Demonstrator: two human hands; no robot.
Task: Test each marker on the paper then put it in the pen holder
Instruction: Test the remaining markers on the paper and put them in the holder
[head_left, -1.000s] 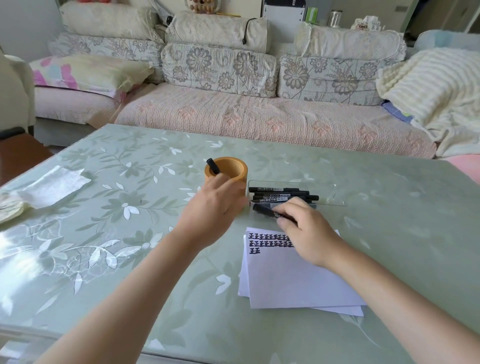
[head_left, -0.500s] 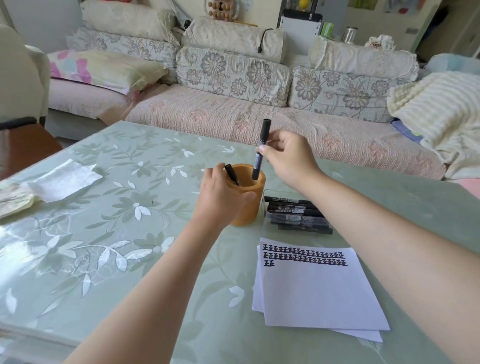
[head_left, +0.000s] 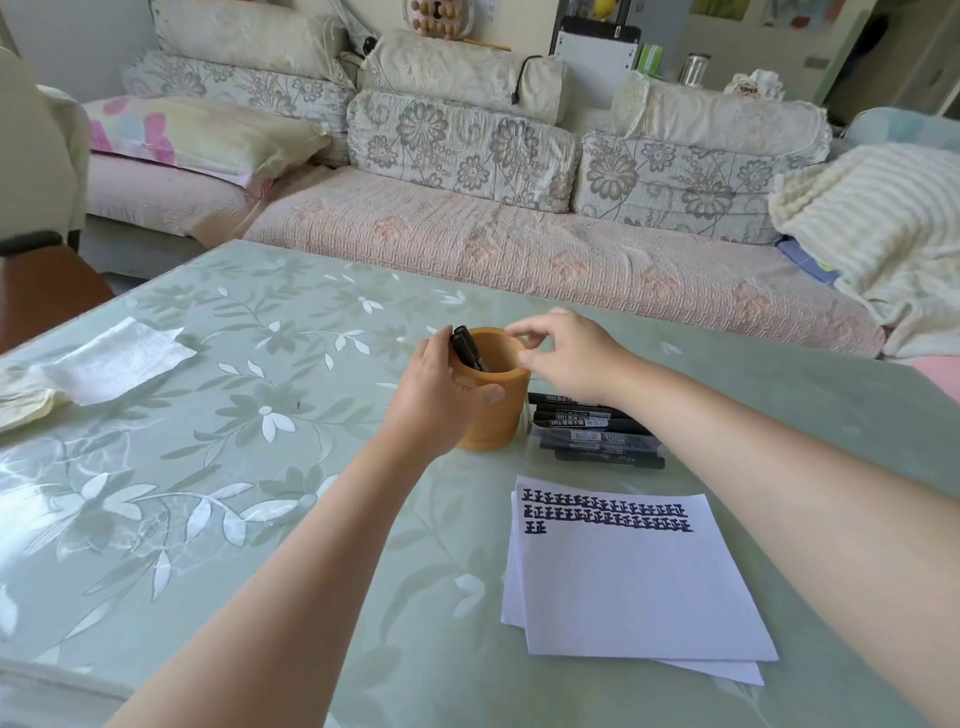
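Half a second ago the right hand held a black marker upright over the pen holder. Now that marker has dropped inside, and the hand hovers just above the rim at the centre of the frame. Its fingers are loosely curled with thumb and forefinger apart, holding nothing.

The left hand wraps around the left side of the orange holder, with the thumb across its front, steadying it on the bench. Black marker tips lean against the holder's left rim, just above that hand. There appear to be two, though they overlap and the count is uncertain.

Just right of the holder, a stack of black markers lies flat, apparently in a clear case. Below it, in the lower right of the frame, is a small stack of white paper. Two full rows of black test marks and the start of a third run along its top.

Judging by this, the task is early to midway. A couple of markers are stowed and several remain to be tested and put away. The likely next step is for the empty right hand to reach for another marker from the stack.
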